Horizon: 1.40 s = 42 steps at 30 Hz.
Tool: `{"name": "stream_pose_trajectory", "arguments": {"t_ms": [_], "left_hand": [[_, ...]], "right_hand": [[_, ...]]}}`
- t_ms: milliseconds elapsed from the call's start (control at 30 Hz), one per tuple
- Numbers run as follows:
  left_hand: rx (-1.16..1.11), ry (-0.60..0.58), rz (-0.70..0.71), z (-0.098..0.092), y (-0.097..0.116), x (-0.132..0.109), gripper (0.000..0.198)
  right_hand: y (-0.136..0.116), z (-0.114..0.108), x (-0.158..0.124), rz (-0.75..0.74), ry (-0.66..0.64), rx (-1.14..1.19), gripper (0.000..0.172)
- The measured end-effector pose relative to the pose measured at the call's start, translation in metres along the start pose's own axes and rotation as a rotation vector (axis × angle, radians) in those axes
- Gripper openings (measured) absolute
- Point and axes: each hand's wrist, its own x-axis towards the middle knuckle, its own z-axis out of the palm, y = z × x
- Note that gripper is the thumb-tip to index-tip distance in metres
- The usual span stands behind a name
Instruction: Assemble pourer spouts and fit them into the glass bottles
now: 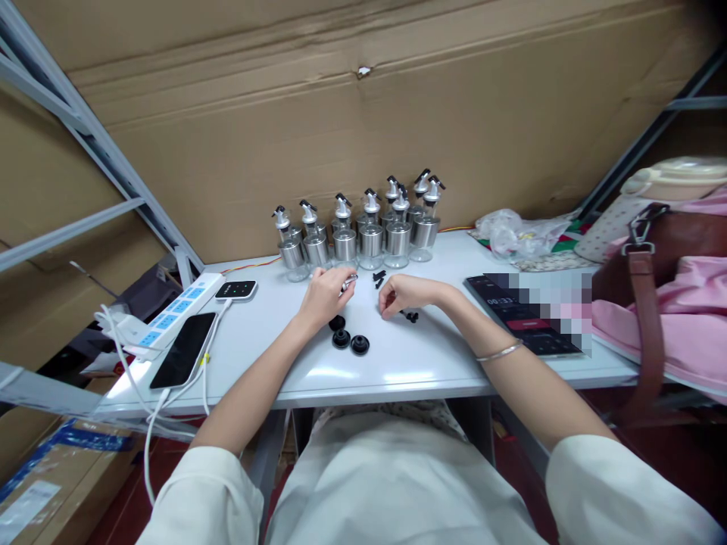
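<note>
My left hand is closed around a small shiny silver piece, probably a pour spout, which pokes out by the fingertips. My right hand has its fingertips pinched together low over the table; what they hold, if anything, is hidden. Small black parts lie just beside and below it, and more little black pieces rest between the hands. Round black stoppers sit in front of my left hand. Behind the hands stand several glass bottles with steel sleeves and silver-and-black spouts.
On the left of the white table are a power strip, a phone with white cables and a small black-screened device. A tablet-like phone, plastic bags and a pink bag occupy the right. Cardboard walls the back.
</note>
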Motion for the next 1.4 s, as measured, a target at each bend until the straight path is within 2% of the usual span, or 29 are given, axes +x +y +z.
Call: {"name": "stream_pose_trajectory", "arguments": {"t_ms": [100,200,267,367,500,767,967,1100,1233,1300,1400], "left_hand": [[0.001,-0.009,0.014,-0.001,0.0,0.0,0.013],[-0.09,0.001,-0.04,-0.001,0.002,0.001,0.01],[-0.244,0.025,-0.127,0.0,0.004,0.002,0.008],[-0.61,0.045,-0.304,0.002,0.007,0.004,0.009],[-1.025,0.035,-0.441,0.002,0.007,0.007,0.024],[-1.237,-0.012,-0.543,-0.001,0.006,0.008,0.038],[-1.294,0.02,-0.605,0.005,0.004,0.008,0.038],[-1.345,-0.026,-0.64,0.006,0.003,0.007,0.037],[-1.447,-0.002,-0.68,0.006,0.004,0.007,0.038],[-1.508,-0.025,-0.72,0.005,0.005,0.008,0.038],[-1.543,-0.078,-0.773,0.003,0.005,0.009,0.027]], "right_hand": [[-0.005,0.0,0.0,-0.045,0.108,0.053,0.015],[-0.011,-0.001,-0.001,-0.072,0.259,0.186,0.013],[-0.013,-0.001,-0.001,-0.102,0.354,0.304,0.017],[-0.016,-0.002,-0.001,-0.149,0.482,0.466,0.023],[-0.019,-0.004,-0.001,-0.187,0.617,0.597,0.03],[-0.021,0.005,0.008,-0.218,0.829,0.598,0.031],[-0.03,0.016,0.013,-0.271,0.861,0.576,0.034],[-0.032,0.019,0.013,-0.284,0.84,0.6,0.035],[-0.032,0.021,0.013,-0.281,0.805,0.588,0.033],[-0.033,0.022,0.013,-0.296,0.794,0.574,0.031],[-0.034,0.024,0.013,-0.324,0.788,0.538,0.027]]}}
